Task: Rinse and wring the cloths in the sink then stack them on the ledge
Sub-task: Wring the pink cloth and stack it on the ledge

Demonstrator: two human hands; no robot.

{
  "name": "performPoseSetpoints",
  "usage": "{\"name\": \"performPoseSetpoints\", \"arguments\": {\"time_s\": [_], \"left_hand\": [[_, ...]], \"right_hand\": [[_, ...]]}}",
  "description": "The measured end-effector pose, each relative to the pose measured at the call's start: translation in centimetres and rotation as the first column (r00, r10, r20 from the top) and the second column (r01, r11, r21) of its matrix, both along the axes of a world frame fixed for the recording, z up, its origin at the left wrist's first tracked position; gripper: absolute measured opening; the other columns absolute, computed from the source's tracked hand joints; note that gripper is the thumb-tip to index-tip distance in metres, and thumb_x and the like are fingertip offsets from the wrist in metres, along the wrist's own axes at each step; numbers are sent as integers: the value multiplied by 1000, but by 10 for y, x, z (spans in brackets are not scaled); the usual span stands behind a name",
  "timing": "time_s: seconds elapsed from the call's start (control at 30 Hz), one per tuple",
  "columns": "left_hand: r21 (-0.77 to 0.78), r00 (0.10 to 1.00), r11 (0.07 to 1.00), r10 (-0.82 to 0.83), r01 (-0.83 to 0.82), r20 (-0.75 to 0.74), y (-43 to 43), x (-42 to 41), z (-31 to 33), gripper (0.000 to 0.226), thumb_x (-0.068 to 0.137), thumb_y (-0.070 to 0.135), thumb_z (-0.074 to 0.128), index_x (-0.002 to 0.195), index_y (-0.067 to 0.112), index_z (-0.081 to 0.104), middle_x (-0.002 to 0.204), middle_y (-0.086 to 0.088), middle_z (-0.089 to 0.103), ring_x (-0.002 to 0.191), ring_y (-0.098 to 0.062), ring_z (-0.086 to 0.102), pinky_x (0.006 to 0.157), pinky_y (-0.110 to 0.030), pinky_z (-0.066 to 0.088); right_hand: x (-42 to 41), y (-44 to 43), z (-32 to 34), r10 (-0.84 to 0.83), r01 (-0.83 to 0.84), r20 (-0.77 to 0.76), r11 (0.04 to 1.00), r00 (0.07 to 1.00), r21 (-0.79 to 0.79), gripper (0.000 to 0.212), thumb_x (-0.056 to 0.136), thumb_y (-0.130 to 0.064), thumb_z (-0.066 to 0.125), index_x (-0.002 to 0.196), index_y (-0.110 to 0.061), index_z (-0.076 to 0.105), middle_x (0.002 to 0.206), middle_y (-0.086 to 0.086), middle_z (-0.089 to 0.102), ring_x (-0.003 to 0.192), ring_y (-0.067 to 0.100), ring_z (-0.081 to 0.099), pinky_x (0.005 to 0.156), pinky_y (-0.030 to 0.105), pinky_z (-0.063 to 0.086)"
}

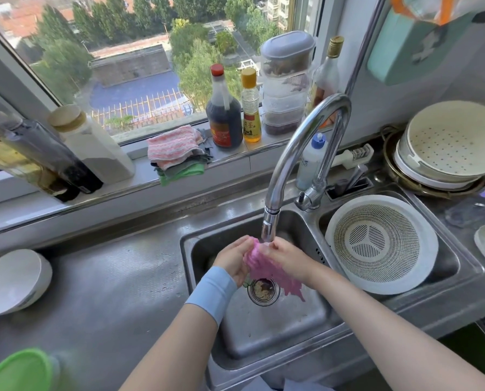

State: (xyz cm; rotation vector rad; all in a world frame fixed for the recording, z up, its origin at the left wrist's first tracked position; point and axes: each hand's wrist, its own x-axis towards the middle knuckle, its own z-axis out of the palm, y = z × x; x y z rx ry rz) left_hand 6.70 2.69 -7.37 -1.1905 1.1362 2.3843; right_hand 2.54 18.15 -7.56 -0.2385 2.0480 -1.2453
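Water runs from the faucet [306,153] onto the pink cloth [266,272], which we hold bunched under the spout, above the left basin of the sink [263,334]. Our left hand [232,258], with a pale blue band [211,292] on its wrist, grips the cloth's left side. Our right hand [286,258] pinches the top right edge, and the rest of the fabric hangs down toward the drain strainer [263,290]. On the window ledge [142,158] behind the sink lies a stack of folded cloths [176,150], a pink-and-white striped one on top, grey and green beneath, just beside a dark sauce bottle [224,117]. A white colander [382,244] sits in the right basin, and an overturned white bowl [12,280] rests on the steel desk [108,277] to our left.
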Motion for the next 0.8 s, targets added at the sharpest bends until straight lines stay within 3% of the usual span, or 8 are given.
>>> {"name": "performPoseSetpoints", "arguments": {"time_s": [0.07,0.17,0.3,0.5,0.6,0.67,0.73,0.8], "left_hand": [[-111,999,993,-34,34,2,2,1,-1,26,92,0,63,116,12,60,103,-14,69,77,-24,70,56,-30,58],[-489,960,832,-277,262,43,9,6,-3,24,89,0,63,101,21,67,106,-10,70,87,-27,69,64,-35,59],[-550,922,764,-385,336,28,20,7,6,11,90,16,67,93,22,75,88,0,73,79,-19,63,59,-28,53],[-633,951,732,-308,253,25,17,6,9,9,86,20,73,89,13,78,83,4,72,74,-15,62,65,-30,50],[-532,998,844,-58,61,21,13,4,5,13,92,22,61,88,18,72,91,3,75,83,-26,66,66,-37,52],[-489,998,872,-1,29,56,7,6,4,22,98,27,52,85,16,65,92,1,76,86,-30,70,70,-41,56],[-575,985,800,-119,168,123,3,5,0,40,100,38,46,75,14,66,82,0,76,87,-28,71,85,-42,56],[-676,937,649,-264,348,229,4,2,4,51,100,49,40,78,14,71,84,0,74,85,-21,67,86,-36,51]], "right_hand": [[-1,-1,-3,-44,49,-83,997,996,67,29,85,-45,64,93,-17,64,88,3,70,87,20,66,85,41,53],[-1,-6,3,-250,252,-34,966,968,51,27,94,-26,54,69,-15,57,62,6,58,61,26,55,58,33,45],[0,-9,9,-479,480,125,877,869,26,34,100,-31,53,83,-6,68,60,6,57,51,19,52,38,17,35],[12,-1,2,-312,317,122,948,942,-24,38,104,-38,44,91,-8,64,64,17,61,50,29,59,39,25,41],[15,3,1,-262,262,23,964,965,-30,34,105,-33,44,81,-12,59,68,7,59,54,16,56,51,26,43],[15,4,-1,-252,256,58,964,966,-71,35,105,-35,45,81,-13,59,67,8,57,50,21,54,50,29,42],[13,5,-4,-246,257,109,962,963,-97,37,104,-39,46,83,-12,60,68,13,56,55,27,50,53,38,41],[12,4,-7,-232,244,132,966,964,-87,36,103,-39,47,85,-11,61,72,13,57,63,28,52,60,41,42]]}}
